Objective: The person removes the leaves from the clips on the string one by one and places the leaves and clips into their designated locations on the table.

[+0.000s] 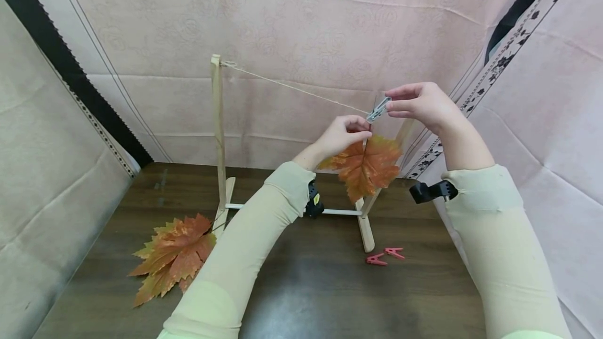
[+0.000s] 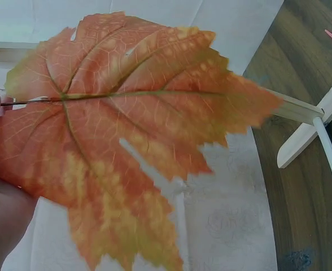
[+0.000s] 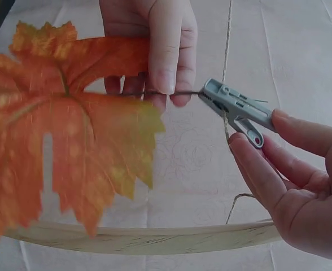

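Clasping stem, seemingly: clothespin in right hand.

We have room under the string between the left post and the left hand; further right, the orange leaf bars us, and the grey peg fills the gap between both hands. Lower, the left sleeve crosses before the crossbar.

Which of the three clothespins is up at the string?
The grey clothespin, pinched in the right grip. The other two are red clothespins lying on the table, well away from the string.
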Demonstrator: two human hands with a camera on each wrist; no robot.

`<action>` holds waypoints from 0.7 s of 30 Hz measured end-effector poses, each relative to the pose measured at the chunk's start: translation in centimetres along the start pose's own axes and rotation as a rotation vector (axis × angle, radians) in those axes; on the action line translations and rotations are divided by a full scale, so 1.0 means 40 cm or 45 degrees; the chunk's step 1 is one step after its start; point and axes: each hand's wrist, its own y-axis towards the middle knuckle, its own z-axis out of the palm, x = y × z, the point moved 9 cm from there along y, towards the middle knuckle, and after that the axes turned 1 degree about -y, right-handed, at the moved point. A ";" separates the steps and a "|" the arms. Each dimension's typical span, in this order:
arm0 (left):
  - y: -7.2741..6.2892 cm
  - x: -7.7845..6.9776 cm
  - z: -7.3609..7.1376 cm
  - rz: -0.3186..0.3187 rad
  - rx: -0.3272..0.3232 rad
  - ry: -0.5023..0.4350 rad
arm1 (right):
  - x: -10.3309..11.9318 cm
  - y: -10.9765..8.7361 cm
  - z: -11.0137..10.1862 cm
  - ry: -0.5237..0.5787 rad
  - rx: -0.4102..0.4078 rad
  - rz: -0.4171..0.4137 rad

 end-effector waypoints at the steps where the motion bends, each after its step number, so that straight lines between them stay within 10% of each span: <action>1: 0.000 0.000 0.000 -0.002 0.000 -0.006 | -0.001 0.000 0.000 0.008 0.006 0.005; 21: 0.005 -0.017 -0.004 0.030 -0.002 0.041 | 0.007 -0.006 -0.004 0.012 -0.005 -0.009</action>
